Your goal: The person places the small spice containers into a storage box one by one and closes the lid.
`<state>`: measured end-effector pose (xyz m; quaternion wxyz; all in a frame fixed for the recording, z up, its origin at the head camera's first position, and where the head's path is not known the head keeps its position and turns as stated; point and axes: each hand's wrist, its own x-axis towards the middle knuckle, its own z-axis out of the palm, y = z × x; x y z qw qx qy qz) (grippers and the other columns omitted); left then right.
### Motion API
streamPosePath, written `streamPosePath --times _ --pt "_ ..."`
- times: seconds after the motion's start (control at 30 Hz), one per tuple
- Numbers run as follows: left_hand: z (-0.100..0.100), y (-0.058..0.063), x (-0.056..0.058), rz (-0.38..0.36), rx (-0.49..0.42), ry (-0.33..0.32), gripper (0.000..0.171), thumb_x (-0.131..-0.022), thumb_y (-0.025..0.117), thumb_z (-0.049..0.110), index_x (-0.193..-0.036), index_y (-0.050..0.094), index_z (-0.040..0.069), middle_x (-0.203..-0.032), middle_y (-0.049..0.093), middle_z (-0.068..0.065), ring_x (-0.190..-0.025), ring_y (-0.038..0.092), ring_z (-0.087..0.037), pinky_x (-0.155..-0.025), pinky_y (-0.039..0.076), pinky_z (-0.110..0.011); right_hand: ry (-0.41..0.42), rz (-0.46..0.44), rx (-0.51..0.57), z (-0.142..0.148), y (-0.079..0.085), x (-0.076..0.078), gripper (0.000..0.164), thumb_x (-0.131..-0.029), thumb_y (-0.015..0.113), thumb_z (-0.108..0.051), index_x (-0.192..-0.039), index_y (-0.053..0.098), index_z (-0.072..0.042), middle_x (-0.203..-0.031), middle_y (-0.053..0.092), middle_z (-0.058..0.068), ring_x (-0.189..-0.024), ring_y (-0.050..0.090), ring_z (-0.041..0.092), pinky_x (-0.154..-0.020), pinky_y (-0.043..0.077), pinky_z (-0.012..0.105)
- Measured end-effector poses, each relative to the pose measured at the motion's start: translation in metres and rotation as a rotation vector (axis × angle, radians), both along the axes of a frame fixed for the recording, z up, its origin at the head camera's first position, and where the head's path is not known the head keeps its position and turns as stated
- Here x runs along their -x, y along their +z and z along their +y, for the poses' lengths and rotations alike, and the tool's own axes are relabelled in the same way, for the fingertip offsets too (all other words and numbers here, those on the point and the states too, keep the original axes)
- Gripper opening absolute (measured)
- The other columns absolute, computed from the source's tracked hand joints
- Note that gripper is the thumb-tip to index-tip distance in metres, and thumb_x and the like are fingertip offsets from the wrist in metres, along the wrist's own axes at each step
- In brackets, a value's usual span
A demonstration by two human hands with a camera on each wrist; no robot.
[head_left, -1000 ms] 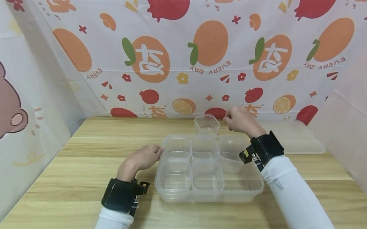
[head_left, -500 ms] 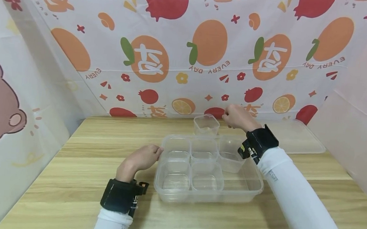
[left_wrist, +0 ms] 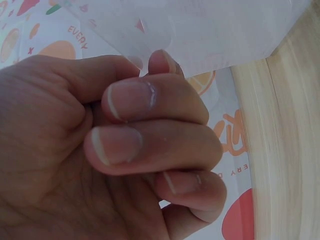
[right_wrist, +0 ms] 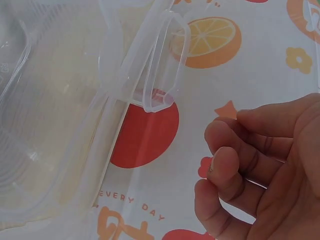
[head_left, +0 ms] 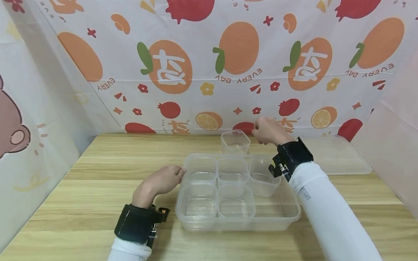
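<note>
A large clear plastic food container (head_left: pixel 239 223) stands on the table with several small square clear cups (head_left: pixel 201 204) inside, in two rows; its front right part holds no cup. My left hand (head_left: pixel 163 180) pinches the container's left rim; in the left wrist view thumb and index finger (left_wrist: pixel 162 62) meet at its edge. Behind the container another small clear cup (head_left: pixel 235 142) stands upright. My right hand (head_left: pixel 271 131) hovers just right of this cup, apart from it. In the right wrist view the right hand's fingers (right_wrist: pixel 225 162) are loosely curled with nothing between them.
A flat clear lid (head_left: pixel 341 158) lies at the back right of the wooden table (head_left: pixel 110 188), behind my right forearm. A fruit-printed cloth (head_left: pixel 199 65) hangs upright along the back edge, and pale cloths flank both sides.
My right hand has shifted slightly left and back, toward the single cup, its forearm swinging left too. The left hand, container and cups have stayed put.
</note>
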<state>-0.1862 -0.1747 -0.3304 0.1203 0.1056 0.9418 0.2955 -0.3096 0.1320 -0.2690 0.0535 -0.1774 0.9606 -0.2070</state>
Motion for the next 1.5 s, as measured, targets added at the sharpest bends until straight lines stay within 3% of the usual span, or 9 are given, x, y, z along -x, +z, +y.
streamPosePath --times 0.43,0.8,0.97,1.17,1.5 --pt "0.002 0.000 -0.001 -0.006 -0.012 -0.008 0.037 -0.111 0.035 0.017 -0.081 0.054 0.004 -0.074 0.043 -0.004 -0.065 0.040 -0.019 -0.060 0.034 -0.034 -0.052 -0.065 -0.071 0.003 -0.012 0.008 0.016 -0.099 0.059 -0.005 -0.108 0.065 0.007 -0.070 0.061 0.013 -0.066 0.059 0.030 -0.058 0.046 0.030" --pt "0.003 0.001 0.000 -0.007 -0.008 -0.010 0.037 -0.111 0.035 0.017 -0.082 0.055 0.004 -0.075 0.045 -0.005 -0.067 0.042 -0.019 -0.061 0.035 -0.034 -0.102 -0.105 -0.120 0.004 -0.017 0.016 0.015 -0.098 0.060 -0.005 -0.110 0.061 0.005 -0.074 0.061 0.013 -0.068 0.061 0.029 -0.062 0.048 0.030" --pt "0.003 0.001 0.000 -0.002 0.000 -0.011 0.037 -0.111 0.035 0.017 -0.082 0.054 0.004 -0.076 0.045 -0.005 -0.067 0.042 -0.019 -0.062 0.035 -0.034 -0.118 -0.158 -0.082 0.000 -0.019 0.020 0.016 -0.100 0.058 -0.006 -0.107 0.065 0.006 -0.070 0.060 0.011 -0.067 0.060 0.028 -0.062 0.048 0.031" --pt "0.001 0.002 -0.001 0.001 0.012 -0.008 0.036 -0.111 0.035 0.017 -0.083 0.055 0.004 -0.077 0.046 -0.006 -0.068 0.043 -0.020 -0.063 0.036 -0.035 -0.144 -0.209 -0.029 -0.006 -0.028 0.020 0.026 -0.101 0.061 -0.018 -0.105 0.067 0.007 -0.066 0.056 0.009 -0.059 0.056 0.023 -0.057 0.047 0.028" --pt "0.001 0.002 -0.001 0.002 0.016 -0.013 0.037 -0.111 0.035 0.016 -0.081 0.054 0.004 -0.075 0.045 -0.005 -0.066 0.041 -0.019 -0.062 0.035 -0.035 -0.202 -0.213 0.006 -0.012 -0.037 0.022 0.020 -0.101 0.058 -0.013 -0.099 0.067 0.006 -0.066 0.056 0.009 -0.067 0.060 0.029 -0.055 0.043 0.027"
